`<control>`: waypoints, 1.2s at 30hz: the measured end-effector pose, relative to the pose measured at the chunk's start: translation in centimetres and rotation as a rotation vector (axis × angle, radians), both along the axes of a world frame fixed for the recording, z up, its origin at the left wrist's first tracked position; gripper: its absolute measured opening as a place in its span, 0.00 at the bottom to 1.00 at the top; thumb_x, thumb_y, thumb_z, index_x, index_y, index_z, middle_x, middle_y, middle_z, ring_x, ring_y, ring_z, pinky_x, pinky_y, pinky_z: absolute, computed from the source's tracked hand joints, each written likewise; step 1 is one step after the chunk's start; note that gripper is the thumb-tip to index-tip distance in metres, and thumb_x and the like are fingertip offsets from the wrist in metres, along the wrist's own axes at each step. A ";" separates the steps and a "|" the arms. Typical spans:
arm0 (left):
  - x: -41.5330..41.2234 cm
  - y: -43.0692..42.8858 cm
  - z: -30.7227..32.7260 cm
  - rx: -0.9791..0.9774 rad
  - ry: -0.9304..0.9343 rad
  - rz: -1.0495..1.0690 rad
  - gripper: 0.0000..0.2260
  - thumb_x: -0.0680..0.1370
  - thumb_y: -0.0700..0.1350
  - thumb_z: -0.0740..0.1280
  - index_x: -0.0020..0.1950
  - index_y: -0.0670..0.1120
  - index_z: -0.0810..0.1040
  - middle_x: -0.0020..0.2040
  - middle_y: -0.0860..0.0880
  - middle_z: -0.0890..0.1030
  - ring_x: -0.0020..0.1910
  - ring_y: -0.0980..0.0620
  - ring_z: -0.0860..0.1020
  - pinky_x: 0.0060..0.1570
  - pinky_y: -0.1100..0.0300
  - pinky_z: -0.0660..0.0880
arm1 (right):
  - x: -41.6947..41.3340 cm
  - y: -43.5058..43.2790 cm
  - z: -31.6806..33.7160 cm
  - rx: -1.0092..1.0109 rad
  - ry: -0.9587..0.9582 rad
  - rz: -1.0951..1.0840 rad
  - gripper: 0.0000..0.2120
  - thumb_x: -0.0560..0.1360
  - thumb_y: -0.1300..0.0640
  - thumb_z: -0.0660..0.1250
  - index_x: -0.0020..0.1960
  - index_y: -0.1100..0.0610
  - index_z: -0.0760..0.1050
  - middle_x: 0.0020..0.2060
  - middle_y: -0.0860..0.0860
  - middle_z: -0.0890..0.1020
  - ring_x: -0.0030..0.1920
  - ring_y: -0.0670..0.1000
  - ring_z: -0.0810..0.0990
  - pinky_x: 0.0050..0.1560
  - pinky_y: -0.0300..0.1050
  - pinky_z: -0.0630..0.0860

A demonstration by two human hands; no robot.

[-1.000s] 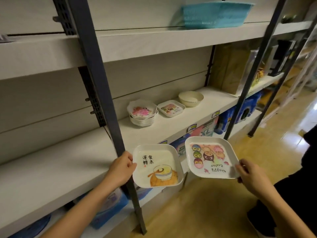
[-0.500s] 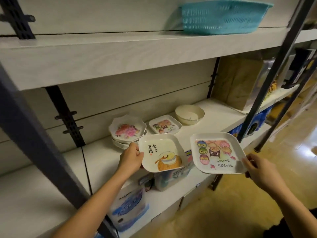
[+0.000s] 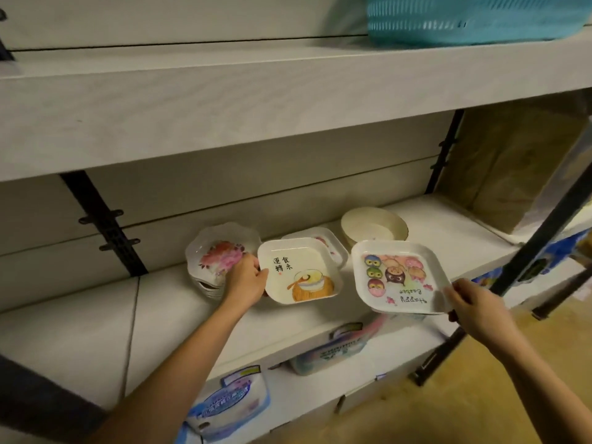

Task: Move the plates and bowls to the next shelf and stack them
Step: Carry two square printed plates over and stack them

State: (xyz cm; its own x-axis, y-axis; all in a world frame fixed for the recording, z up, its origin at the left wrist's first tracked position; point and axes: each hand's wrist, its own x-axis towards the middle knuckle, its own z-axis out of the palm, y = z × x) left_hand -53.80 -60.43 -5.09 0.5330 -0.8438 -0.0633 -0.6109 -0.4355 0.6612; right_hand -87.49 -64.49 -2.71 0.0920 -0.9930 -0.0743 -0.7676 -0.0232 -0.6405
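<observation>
While outstretched, hands (image 3: 246, 282) (image 3: 474, 307) around two plates (image 3: 299, 270) (image 3: 398, 277).

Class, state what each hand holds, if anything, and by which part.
The left hand grips the white square plate with the bowl drawing by its left rim; the right hand grips the white square owl-picture plate by its near-right corner.

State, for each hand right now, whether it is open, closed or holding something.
Left hand: holding the white square plate with the bowl drawing.
Right hand: holding the white square plate with the owl pictures.
</observation>
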 end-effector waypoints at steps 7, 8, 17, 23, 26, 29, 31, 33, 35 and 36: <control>-2.1 -6.3 -0.4 0.074 -0.075 0.115 0.10 0.76 0.41 0.64 0.54 0.37 0.77 0.53 0.38 0.82 0.54 0.39 0.79 0.53 0.51 0.75 | -2.2 -8.2 0.0 0.015 -0.009 0.127 0.06 0.79 0.56 0.58 0.48 0.57 0.72 0.34 0.50 0.77 0.33 0.48 0.77 0.32 0.40 0.70; -2.4 -6.9 -0.5 0.101 -0.083 0.131 0.11 0.76 0.42 0.64 0.55 0.37 0.77 0.54 0.38 0.81 0.55 0.39 0.79 0.55 0.51 0.75 | -2.6 -9.2 0.1 0.017 -0.002 0.142 0.07 0.79 0.56 0.58 0.48 0.58 0.72 0.33 0.51 0.77 0.33 0.48 0.77 0.31 0.39 0.69; -3.7 -10.6 -1.0 0.242 -0.207 0.182 0.15 0.78 0.44 0.62 0.59 0.37 0.77 0.59 0.38 0.79 0.60 0.40 0.76 0.57 0.52 0.71 | -4.2 -15.4 0.1 -0.041 0.062 0.263 0.05 0.79 0.57 0.58 0.47 0.56 0.70 0.30 0.50 0.77 0.33 0.49 0.76 0.33 0.41 0.69; -4.0 -10.8 -0.6 0.269 -0.220 0.155 0.15 0.80 0.44 0.57 0.62 0.38 0.76 0.61 0.38 0.78 0.60 0.40 0.76 0.58 0.52 0.71 | -2.8 -16.9 0.1 -0.040 0.039 0.317 0.07 0.79 0.56 0.57 0.47 0.57 0.71 0.30 0.50 0.78 0.34 0.52 0.77 0.37 0.48 0.74; -4.5 -9.7 0.2 0.226 -0.260 0.151 0.15 0.81 0.42 0.54 0.60 0.37 0.76 0.59 0.37 0.79 0.59 0.39 0.77 0.57 0.51 0.72 | -0.6 -17.2 -0.2 -0.014 0.040 0.333 0.08 0.79 0.57 0.57 0.46 0.58 0.72 0.30 0.50 0.78 0.35 0.54 0.78 0.43 0.55 0.76; -4.4 -7.9 0.8 0.190 -0.274 0.142 0.14 0.80 0.41 0.56 0.53 0.36 0.79 0.52 0.37 0.81 0.52 0.40 0.79 0.52 0.51 0.74 | 2.3 -17.4 -0.7 -0.010 0.016 0.373 0.09 0.79 0.58 0.57 0.46 0.60 0.74 0.29 0.50 0.79 0.34 0.56 0.80 0.43 0.56 0.78; -4.3 -6.4 1.2 0.184 -0.299 0.131 0.13 0.78 0.41 0.57 0.50 0.39 0.80 0.48 0.39 0.82 0.49 0.41 0.80 0.49 0.51 0.76 | 4.7 -17.4 -1.2 -0.017 -0.001 0.408 0.10 0.79 0.59 0.57 0.45 0.63 0.74 0.27 0.51 0.79 0.28 0.52 0.78 0.35 0.46 0.75; -4.3 -4.8 1.7 0.182 -0.368 0.128 0.12 0.78 0.42 0.57 0.50 0.41 0.79 0.46 0.41 0.82 0.47 0.42 0.80 0.47 0.52 0.76 | 7.0 -17.1 -1.6 -0.023 -0.011 0.443 0.12 0.79 0.60 0.56 0.44 0.65 0.74 0.28 0.53 0.79 0.26 0.52 0.76 0.32 0.43 0.72; -4.6 -3.2 2.4 0.185 -0.446 0.134 0.13 0.79 0.43 0.56 0.50 0.41 0.79 0.44 0.44 0.80 0.43 0.45 0.77 0.44 0.55 0.73 | 9.1 -16.9 -2.0 -0.020 0.016 0.472 0.12 0.78 0.59 0.56 0.43 0.65 0.74 0.26 0.53 0.79 0.31 0.55 0.78 0.38 0.43 0.71; -4.8 -2.4 2.6 0.183 -0.484 0.138 0.13 0.79 0.44 0.55 0.50 0.41 0.78 0.43 0.44 0.79 0.41 0.47 0.75 0.43 0.57 0.70 | 10.0 -16.7 -2.3 -0.015 0.034 0.479 0.13 0.78 0.59 0.56 0.42 0.65 0.74 0.25 0.52 0.78 0.34 0.56 0.78 0.40 0.43 0.71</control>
